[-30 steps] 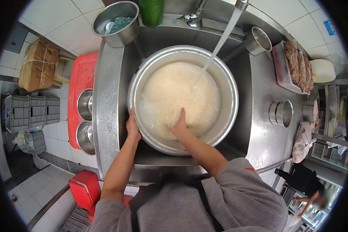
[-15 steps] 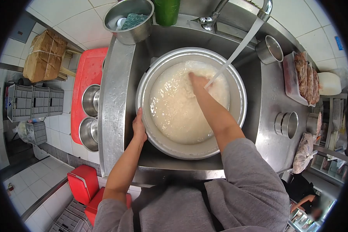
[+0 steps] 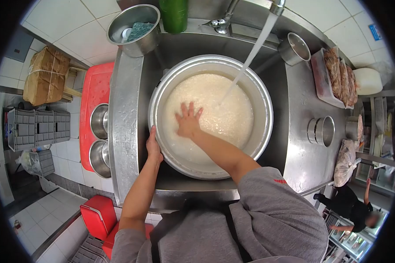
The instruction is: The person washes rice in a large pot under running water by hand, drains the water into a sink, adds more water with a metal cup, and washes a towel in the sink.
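Note:
A large round metal pot (image 3: 263,131) stands in the sink, filled with cloudy, whitish water (image 3: 224,118) in which pale grains like rice show. My right hand (image 3: 189,122) lies at the left part of the water's surface, palm down and fingers spread, holding nothing. Against the pot's outer left side, my left hand (image 3: 153,147) grips the wall near the rim; some of its fingers are hidden. Water streams from the faucet (image 3: 277,8) into the pot, to the right of my right hand.
A steel pot (image 3: 140,46) with a green scouring pad stands at the back left. On the right counter are a steel cup (image 3: 295,49), a tray of packed meat (image 3: 333,79) and steel rings (image 3: 321,131). Far right is another person (image 3: 353,206).
My right hand has come up out of deeper water and moved left and towards me, its fingers now spread. My left hand keeps its hold. The view has shifted slightly.

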Motion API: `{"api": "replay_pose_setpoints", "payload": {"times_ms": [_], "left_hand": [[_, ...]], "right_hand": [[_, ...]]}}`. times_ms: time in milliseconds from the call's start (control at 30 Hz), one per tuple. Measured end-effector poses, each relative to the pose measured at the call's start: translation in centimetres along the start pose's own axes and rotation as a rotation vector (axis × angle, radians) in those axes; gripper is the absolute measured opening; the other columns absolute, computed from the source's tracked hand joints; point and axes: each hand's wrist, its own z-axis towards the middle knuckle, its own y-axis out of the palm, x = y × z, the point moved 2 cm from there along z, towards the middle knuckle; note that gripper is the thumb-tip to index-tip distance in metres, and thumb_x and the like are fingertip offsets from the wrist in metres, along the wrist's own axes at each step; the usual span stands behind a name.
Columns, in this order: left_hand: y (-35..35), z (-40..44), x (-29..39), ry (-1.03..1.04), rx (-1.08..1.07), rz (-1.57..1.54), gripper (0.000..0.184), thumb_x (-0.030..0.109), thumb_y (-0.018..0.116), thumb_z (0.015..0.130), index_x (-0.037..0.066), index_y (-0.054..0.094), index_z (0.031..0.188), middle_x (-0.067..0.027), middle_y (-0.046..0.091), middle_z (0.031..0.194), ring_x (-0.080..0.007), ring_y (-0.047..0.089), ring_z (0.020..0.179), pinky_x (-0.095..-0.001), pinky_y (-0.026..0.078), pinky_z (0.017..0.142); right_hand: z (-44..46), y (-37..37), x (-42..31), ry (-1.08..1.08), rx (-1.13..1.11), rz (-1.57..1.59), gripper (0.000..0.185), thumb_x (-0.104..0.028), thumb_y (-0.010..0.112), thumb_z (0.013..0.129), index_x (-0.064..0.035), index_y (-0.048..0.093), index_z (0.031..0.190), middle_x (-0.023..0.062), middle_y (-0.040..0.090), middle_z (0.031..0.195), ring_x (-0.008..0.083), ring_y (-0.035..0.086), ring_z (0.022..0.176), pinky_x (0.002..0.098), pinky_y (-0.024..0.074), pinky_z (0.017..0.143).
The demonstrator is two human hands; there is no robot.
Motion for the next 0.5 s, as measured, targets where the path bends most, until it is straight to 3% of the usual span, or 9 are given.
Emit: {"api": "replay_pose_setpoints", "payload": {"times_ms": [167, 267, 333, 367, 433, 500], "left_hand": [[0.6, -0.8, 0.4, -0.026, -0.022, -0.020, 0.065, 0.047, 0.053, 0.076, 0.000, 0.040, 0.118, -0.0153, 0.045, 0.117, -0.0265, 0.046, 0.105, -0.0362, 0.037, 0.089], [0.8, -1.0, 0.5, -0.001, 0.047, 0.013, 0.061, 0.045, 0.052, 0.077, -0.004, 0.044, 0.113, -0.0158, 0.051, 0.109, -0.0247, 0.052, 0.096, -0.0335, 0.042, 0.082], [0.9, -1.2, 0.6, 0.005, 0.076, 0.035, 0.062, 0.046, 0.052, 0.077, -0.004, 0.043, 0.113, -0.0161, 0.050, 0.109, -0.0248, 0.052, 0.096, -0.0339, 0.042, 0.082], [0.8, -1.2, 0.6, 0.006, 0.075, 0.037, 0.062, 0.046, 0.052, 0.077, -0.004, 0.043, 0.113, -0.0161, 0.050, 0.109, -0.0248, 0.052, 0.096, -0.0339, 0.042, 0.082], [0.6, -1.0, 0.5, 0.005, 0.079, 0.046, 0.062, 0.046, 0.052, 0.077, -0.004, 0.043, 0.113, -0.0159, 0.051, 0.108, -0.0247, 0.052, 0.096, -0.0342, 0.042, 0.082], [0.6, -1.0, 0.5, 0.010, 0.068, 0.044, 0.062, 0.046, 0.053, 0.077, -0.004, 0.043, 0.113, -0.0158, 0.051, 0.108, -0.0246, 0.052, 0.096, -0.0342, 0.042, 0.082]], "right_hand": [[-6.4, 3.3, 1.1, -0.240, 0.053, -0.076, 0.049, -0.023, 0.052, 0.071, -0.0160, 0.045, 0.118, 0.0129, 0.013, 0.137, 0.0408, 0.000, 0.125, 0.0701, 0.0006, 0.087], [-9.6, 1.9, 4.0, -0.289, -0.120, -0.145, 0.041, -0.013, 0.041, 0.078, -0.0215, 0.046, 0.117, 0.0084, 0.015, 0.137, 0.0364, 0.006, 0.126, 0.0698, -0.0007, 0.088], [-9.8, 1.9, 6.8, -0.257, -0.157, -0.212, 0.045, -0.018, 0.052, 0.074, -0.0249, 0.046, 0.117, 0.0057, 0.017, 0.137, 0.0346, 0.016, 0.124, 0.0688, 0.0046, 0.090], [-9.8, 1.4, 8.0, -0.256, -0.155, -0.211, 0.045, -0.018, 0.052, 0.074, -0.0249, 0.046, 0.117, 0.0057, 0.017, 0.137, 0.0346, 0.016, 0.124, 0.0688, 0.0046, 0.090], [-8.8, -0.8, 10.3, -0.117, -0.230, -0.267, 0.060, -0.027, 0.063, 0.065, -0.0271, 0.041, 0.121, 0.0066, 0.016, 0.137, 0.0363, 0.021, 0.122, 0.0693, 0.0103, 0.088], [-6.4, -1.8, 12.4, 0.059, -0.294, -0.181, 0.072, -0.032, 0.070, 0.058, -0.0270, 0.038, 0.123, 0.0065, 0.017, 0.136, 0.0357, 0.022, 0.121, 0.0669, 0.0232, 0.086]]}}
